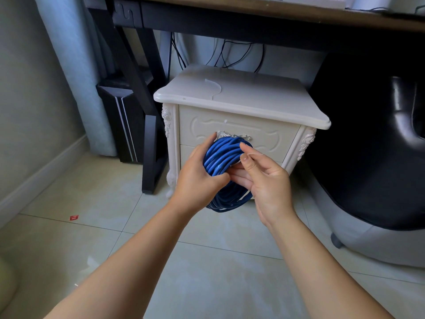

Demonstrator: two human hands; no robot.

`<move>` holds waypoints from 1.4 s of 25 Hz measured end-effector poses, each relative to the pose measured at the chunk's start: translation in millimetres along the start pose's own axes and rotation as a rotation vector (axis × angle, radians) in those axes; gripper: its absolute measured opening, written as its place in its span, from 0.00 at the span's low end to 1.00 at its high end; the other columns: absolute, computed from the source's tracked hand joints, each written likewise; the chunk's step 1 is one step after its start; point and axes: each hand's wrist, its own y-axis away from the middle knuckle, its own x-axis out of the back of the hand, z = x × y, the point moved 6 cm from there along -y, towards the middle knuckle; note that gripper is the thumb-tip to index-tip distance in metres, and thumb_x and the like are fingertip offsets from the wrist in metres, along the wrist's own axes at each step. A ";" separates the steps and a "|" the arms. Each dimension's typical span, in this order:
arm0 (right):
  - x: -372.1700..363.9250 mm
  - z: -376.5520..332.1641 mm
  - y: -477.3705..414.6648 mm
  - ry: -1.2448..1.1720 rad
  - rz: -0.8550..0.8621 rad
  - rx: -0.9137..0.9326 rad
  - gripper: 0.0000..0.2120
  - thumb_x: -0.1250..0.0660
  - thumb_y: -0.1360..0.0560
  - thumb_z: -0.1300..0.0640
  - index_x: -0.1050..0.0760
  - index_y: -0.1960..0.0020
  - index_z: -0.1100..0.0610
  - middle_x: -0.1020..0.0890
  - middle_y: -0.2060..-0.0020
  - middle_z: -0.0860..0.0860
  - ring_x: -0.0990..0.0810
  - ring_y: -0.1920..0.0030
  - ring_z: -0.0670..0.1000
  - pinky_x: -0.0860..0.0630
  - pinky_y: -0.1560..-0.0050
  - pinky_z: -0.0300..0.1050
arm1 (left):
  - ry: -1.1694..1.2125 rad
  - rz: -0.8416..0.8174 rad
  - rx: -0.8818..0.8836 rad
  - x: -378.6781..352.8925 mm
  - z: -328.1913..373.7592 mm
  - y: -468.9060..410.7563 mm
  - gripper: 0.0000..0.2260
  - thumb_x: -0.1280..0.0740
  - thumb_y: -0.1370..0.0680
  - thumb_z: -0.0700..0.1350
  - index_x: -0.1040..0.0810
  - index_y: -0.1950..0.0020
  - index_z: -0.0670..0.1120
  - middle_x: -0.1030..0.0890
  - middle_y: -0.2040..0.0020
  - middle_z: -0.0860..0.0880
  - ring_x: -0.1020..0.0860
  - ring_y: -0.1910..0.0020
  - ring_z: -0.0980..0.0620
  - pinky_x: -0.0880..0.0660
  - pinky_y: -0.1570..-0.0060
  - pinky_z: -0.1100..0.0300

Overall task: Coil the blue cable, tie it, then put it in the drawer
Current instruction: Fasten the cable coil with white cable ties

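Gripping the coiled cable with left hand, in front of the shut drawer; pinching what may be a thin tie with right hand. Worth cinching snugly round all loops, keeping bundle squeezed.

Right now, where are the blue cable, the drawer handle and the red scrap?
blue cable [220, 155]: head view, upper coil loops.
drawer handle [232, 135]: head view, silver middle.
red scrap [74, 218]: head view, its centre.

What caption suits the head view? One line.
Left hand grips coiled blue cable; right hand pinches a tie before the shut drawer.
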 end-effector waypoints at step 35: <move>-0.6 0.7 1.1 -0.100 -0.025 -0.313 0.16 0.27 0.33 0.62 0.20 0.46 0.57 0.15 0.57 0.58 0.16 0.58 0.55 0.18 0.57 0.48 | -0.208 -0.034 -0.266 -7.1 13.2 4.8 0.22 0.33 0.25 0.51 0.31 0.32 0.62 0.31 0.43 0.61 0.26 0.43 0.64 0.27 0.45 0.65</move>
